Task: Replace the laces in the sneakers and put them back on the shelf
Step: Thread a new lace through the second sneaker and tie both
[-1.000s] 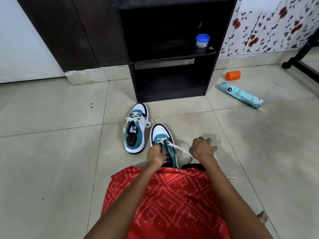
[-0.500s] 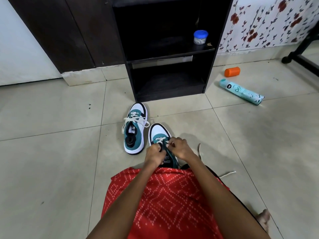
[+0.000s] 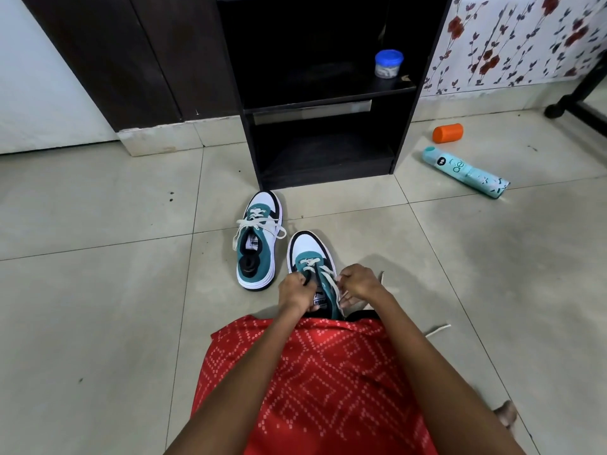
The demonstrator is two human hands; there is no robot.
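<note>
**Sneaker lacing in progress, near shoe (image 3: 308,251) being worked on**

The tiled floor (image 3: 98,290) is being used as the workspace, right in front of the dark shelf unit (image 3: 407,133). That's probably so the pair can be slid straight in once done.

The far shoe (image 3: 258,241) is parked toe-to-shelf just beside the near one. Its white lace is threaded and loosely crossed, so it looks finished.

The near shoe is kept tight against the red-clothed lap (image 3: 312,389), likely so the eyelets can be reached.

The left hand (image 3: 294,290) is curled on the shoe's left edge by the eyelets, seemingly to steady it. Whether lace is pinched there too can't be made out.

The lace (image 3: 330,284) is pinched in the right hand (image 3: 359,280) on the shoe's right side, and a loose end (image 3: 437,330) is left trailing on the tiles.

A teal spray can (image 3: 464,167) and an orange cap (image 3: 447,133) are lying well off to the right. A blue-lidded jar (image 3: 388,64) is sitting on the upper shelf.
</note>
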